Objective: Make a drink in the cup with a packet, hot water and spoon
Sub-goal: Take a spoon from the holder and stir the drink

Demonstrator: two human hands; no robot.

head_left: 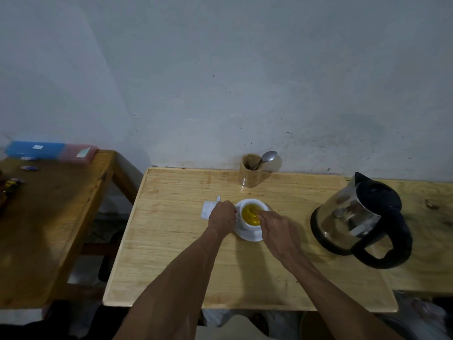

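White cup (252, 217) upright; left fingers (231, 212) grip it, right fingers' (266, 214) grip unclear

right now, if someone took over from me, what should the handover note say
Left hand: on the cup's left side, steadying it.
Right hand: fingers at the cup's right rim, as if stirring; no spoon visible in it.
Cup sits on a saucer, filled with yellow drink.
Opened packet lies left of the cup. Kettle stands to the right. A spoon is in the wooden holder at the back.
Done: powder and water in.
Left: finish stirring.
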